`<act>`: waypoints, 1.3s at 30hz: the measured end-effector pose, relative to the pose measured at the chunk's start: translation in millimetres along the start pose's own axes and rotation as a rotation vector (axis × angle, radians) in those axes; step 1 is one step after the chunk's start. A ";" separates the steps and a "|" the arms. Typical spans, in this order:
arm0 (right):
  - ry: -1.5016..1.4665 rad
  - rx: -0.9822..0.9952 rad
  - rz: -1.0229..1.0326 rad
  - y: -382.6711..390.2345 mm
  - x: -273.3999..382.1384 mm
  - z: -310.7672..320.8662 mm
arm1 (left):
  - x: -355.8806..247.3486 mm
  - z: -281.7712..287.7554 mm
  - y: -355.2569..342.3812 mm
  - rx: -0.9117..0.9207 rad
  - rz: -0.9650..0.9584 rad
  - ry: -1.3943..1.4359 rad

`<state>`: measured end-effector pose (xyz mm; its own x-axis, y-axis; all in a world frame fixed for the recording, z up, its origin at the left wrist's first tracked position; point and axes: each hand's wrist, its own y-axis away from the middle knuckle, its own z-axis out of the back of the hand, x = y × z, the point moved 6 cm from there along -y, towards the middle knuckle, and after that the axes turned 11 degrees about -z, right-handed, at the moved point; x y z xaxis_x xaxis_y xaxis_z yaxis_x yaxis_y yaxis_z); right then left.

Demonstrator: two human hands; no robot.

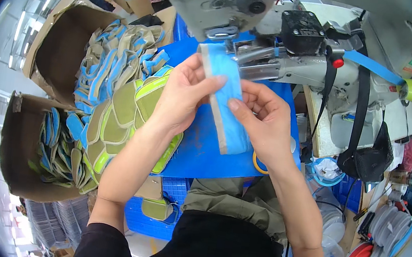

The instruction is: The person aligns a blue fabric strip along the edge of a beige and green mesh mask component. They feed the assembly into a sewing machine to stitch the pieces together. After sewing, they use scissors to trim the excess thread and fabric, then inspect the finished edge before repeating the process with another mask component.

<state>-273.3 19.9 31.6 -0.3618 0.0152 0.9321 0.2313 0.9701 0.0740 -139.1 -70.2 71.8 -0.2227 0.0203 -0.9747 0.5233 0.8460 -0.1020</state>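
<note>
A light-blue fabric strip with a beige edge (222, 112) is stretched between both hands, below the head of a grey sewing machine (270, 67). My left hand (182, 92) pinches its upper left part, with the thumb on the blue face. My right hand (268, 121) grips the right edge, thumb on the front and fingers behind. The upper end of the strip is close to the machine's needle area; I cannot tell whether they touch. Behind my left forearm lies a pile of olive-and-lime fabric pieces (117, 117) on the blue work surface (196, 166).
Two cardboard boxes stand at the left, the upper one (67, 44) beside blue-and-beige pieces (113, 66), the lower one (19, 141) holding several more. Blue tape (378, 67) runs from the machine through a yellow-green roll (410, 90). An orange ring-shaped thing (258, 164) lies near my right wrist.
</note>
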 end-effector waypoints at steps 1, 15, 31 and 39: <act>-0.037 0.015 -0.028 1.3 -0.8 -0.8 | -1.4 -1.0 -1.5 0.005 0.011 0.005; -0.282 0.102 -0.140 2.1 9.7 -5.8 | -12.7 -12.7 -3.7 -0.053 -0.011 -0.007; -0.341 -0.152 0.145 -7.5 55.7 73.8 | 9.9 -3.1 19.1 -0.043 0.100 0.283; -0.010 -0.016 -0.167 -9.7 19.6 3.5 | 10.5 -9.1 22.2 -0.132 0.077 0.307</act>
<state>-285.7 11.6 47.9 -0.4052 -0.1433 0.9030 0.1815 0.9554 0.2331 -137.3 -46.3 61.1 -0.4347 0.2290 -0.8710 0.4414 0.8972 0.0156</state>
